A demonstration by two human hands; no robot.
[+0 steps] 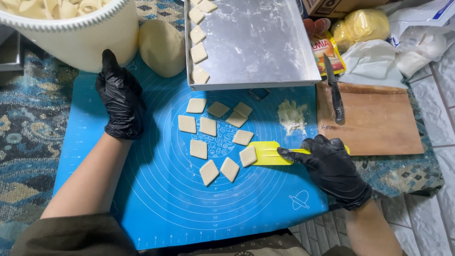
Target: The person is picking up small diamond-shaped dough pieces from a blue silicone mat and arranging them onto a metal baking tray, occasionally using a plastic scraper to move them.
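Several diamond-shaped dough pieces (pixel 208 125) lie on a blue silicone baking mat (pixel 161 199). My right hand (pixel 332 168), in a black glove, holds a yellow plastic scraper (pixel 266 153) whose edge touches one dough piece (pixel 248 156). My left hand (pixel 121 97), also gloved in black, rests flat on the mat at the left, fingers closed and holding nothing. A metal tray (pixel 256 42) at the top carries a column of dough pieces (pixel 198 35) along its left side.
A dough ball (pixel 162 46) sits beside a white bowl (pixel 80 40) full of shaped dough at top left. A flour pile (pixel 291 116) lies on the mat. To the right are a wooden board (pixel 379 121) with a black knife (pixel 335 90) and several bags and packets (pixel 379 38).
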